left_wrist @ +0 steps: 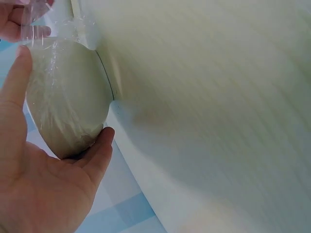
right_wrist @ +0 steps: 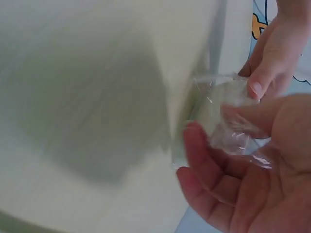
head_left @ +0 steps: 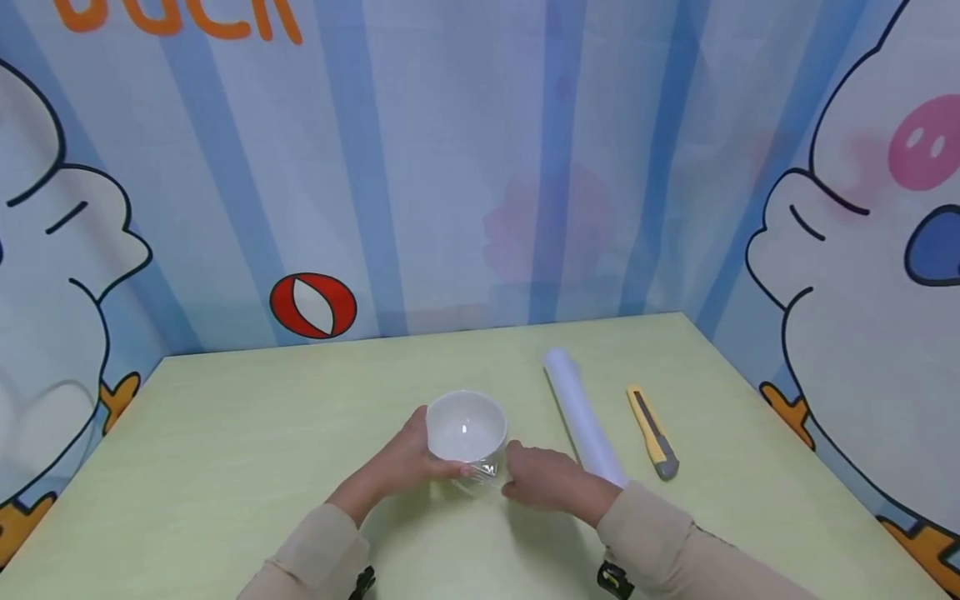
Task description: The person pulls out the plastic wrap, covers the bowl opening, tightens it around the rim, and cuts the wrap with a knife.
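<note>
A white bowl (head_left: 467, 421), tilted with its glossy inside showing in the head view, is held by my left hand (head_left: 408, 457) at its left side. Clear plastic wrap (head_left: 482, 473) clings to the bowl's outer wall and gathers in wrinkles. In the left wrist view the thumb lies near the rim and the fingers support the wrapped bowl (left_wrist: 73, 97) from the other side. On the right, my right hand (head_left: 547, 477) pinches a loose part of the wrap (right_wrist: 231, 141) between thumb and fingers. The exact pinch point is partly hidden.
A long, pale roll (head_left: 585, 417) lies right of the bowl, partly behind the right forearm. Farther right lies a yellow and grey utility knife (head_left: 652, 433). The pale green table (head_left: 262, 450) meets a printed blue curtain (head_left: 450, 167) at its back edge.
</note>
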`<act>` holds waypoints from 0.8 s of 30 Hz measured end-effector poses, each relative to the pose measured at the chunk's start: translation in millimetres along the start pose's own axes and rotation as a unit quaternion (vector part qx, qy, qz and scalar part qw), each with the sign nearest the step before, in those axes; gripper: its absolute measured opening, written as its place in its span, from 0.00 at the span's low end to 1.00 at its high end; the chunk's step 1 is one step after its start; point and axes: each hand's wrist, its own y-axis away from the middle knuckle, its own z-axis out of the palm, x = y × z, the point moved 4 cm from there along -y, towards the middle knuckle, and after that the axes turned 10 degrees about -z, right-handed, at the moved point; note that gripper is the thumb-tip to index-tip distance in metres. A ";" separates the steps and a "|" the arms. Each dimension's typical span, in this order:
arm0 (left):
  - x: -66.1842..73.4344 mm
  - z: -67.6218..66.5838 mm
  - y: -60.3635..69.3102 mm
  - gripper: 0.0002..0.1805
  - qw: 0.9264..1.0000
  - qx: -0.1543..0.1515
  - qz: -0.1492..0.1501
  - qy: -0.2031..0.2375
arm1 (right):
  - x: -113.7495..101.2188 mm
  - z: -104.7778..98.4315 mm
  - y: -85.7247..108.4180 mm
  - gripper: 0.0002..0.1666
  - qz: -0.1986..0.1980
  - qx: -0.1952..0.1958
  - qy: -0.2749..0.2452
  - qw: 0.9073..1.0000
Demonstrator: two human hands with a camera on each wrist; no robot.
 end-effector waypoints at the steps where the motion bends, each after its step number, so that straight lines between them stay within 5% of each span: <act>1: 0.6 -0.3 -0.5 0.53 1.000 0.000 -0.001 0.000 | -1.3 0.0 0.8 0.14 0.000 0.010 0.021 1.000; 4: 0.5 -0.7 -2.4 0.53 1.000 -0.001 -0.003 -0.003 | 0.0 1.1 3.0 0.10 0.001 0.021 0.015 1.000; 7: -1.0 -0.9 -3.3 0.53 1.000 -0.004 -0.003 -0.007 | 7.1 3.8 5.3 0.15 -0.010 0.011 -0.058 0.998; 14: 0.2 1.1 -3.8 0.52 1.000 -0.009 0.004 -0.020 | 31.4 4.2 -3.9 0.15 -0.073 -0.012 -0.219 0.973; 16: 2.8 1.3 -4.1 0.52 1.000 -0.014 0.012 -0.023 | 36.3 2.2 -10.3 0.12 -0.067 -0.012 -0.222 0.973; 21: 4.8 1.2 -3.4 0.51 0.999 -0.019 0.018 -0.031 | 44.0 -6.0 -24.4 0.11 -0.002 -0.016 -0.119 0.993; 24: 2.8 0.4 -3.3 0.51 0.999 -0.015 0.014 -0.035 | 46.8 -9.4 -32.1 0.11 0.001 -0.041 -0.108 0.993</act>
